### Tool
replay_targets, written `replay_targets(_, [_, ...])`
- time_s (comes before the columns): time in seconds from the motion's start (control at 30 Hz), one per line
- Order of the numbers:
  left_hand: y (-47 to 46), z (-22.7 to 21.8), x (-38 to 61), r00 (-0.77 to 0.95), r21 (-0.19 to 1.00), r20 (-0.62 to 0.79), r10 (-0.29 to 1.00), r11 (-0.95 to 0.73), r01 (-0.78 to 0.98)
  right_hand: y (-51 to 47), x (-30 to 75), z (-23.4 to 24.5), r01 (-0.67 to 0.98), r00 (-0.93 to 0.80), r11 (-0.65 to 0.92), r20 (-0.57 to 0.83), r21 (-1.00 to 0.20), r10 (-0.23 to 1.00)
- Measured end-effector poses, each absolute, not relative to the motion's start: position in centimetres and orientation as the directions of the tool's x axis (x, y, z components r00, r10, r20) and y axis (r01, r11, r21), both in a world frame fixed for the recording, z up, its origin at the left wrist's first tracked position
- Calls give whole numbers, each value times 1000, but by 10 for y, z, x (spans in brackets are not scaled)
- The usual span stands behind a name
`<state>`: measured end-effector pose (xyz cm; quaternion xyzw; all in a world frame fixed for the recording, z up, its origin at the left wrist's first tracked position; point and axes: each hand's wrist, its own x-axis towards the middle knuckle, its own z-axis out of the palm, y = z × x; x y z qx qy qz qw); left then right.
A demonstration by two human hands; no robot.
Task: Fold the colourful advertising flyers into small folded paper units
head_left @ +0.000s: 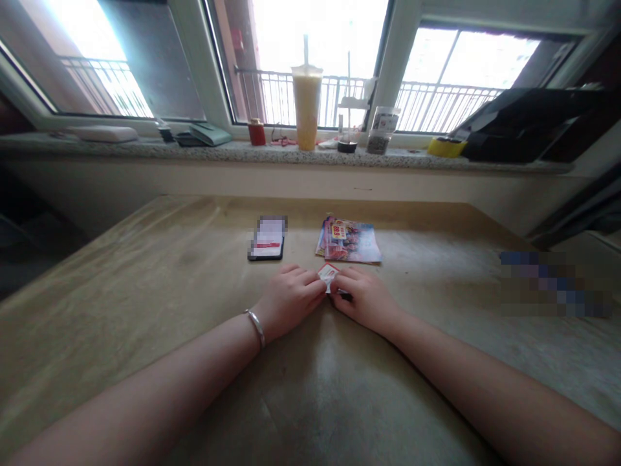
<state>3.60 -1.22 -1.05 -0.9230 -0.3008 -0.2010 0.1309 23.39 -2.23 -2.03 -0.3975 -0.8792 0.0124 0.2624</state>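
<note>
My left hand point(288, 299) and my right hand point(366, 299) rest side by side on the wooden table point(145, 304), fingers curled. Between their fingertips they pinch a small folded piece of red and white paper point(328, 274). Most of the paper is hidden by the fingers. A silver bracelet point(255, 327) circles my left wrist. Just beyond the hands lies a colourful printed leaflet point(349, 241), and a black phone point(267, 239) lies flat to its left.
On the stone windowsill point(194, 150) behind the table stand a tall yellow drink with a straw point(306, 103), a small red jar point(257, 132), a glass jar point(383, 129), a yellow bowl point(446, 147) and a dark bag point(524, 126).
</note>
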Motion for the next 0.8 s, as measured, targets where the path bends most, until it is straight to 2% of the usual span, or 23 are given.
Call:
replay_targets(0.3, [-13,-9,34,749,-109,456,480,-806,582,-25,238,-16,694,-554,685,443,-223,705])
replay_targets(0.5, [-12,-7,30,728,-88,479,490,-799,595,-22,244,-17,692,-535,689,488,-215,690])
replay_targets(0.8, [-4,-9,19,663,-69,514,545,-743,665,-11,262,-26,686,-428,639,517,-349,741])
